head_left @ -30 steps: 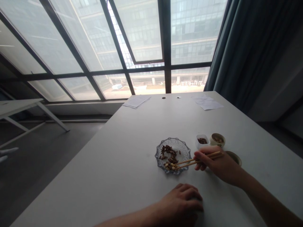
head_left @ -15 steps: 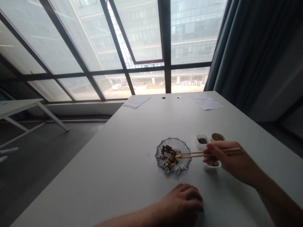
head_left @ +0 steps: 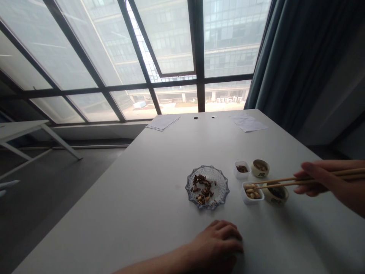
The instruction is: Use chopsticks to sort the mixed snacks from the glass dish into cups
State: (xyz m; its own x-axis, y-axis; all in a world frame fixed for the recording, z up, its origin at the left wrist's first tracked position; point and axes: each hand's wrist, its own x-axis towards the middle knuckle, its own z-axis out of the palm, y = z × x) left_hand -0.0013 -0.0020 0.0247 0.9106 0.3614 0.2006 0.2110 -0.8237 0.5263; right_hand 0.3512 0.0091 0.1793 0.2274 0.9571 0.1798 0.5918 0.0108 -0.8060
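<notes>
My right hand, at the right edge, grips a pair of wooden chopsticks. Their tips touch or hover just over pale nuts inside the nearer white cup; I cannot make out whether one is pinched. On the left of that cup, a scalloped glass plate carries dark seeds and a few paler pieces. Below the plate, my left hand rests on the table, fingers loosely bent and slightly apart, with no object visible in it.
Behind the nearer cup stands another white cup with dark pieces. Two cream bowls, a far one and a near one, sit to the right. Papers and more sheets lie at the white table's far end, by the windows.
My right hand has carried the chopsticks right, from the glass plate to the nearer white cup, uncovering the cups and bowls. A pale nut at the tips no longer shows there. My left hand stays put.
</notes>
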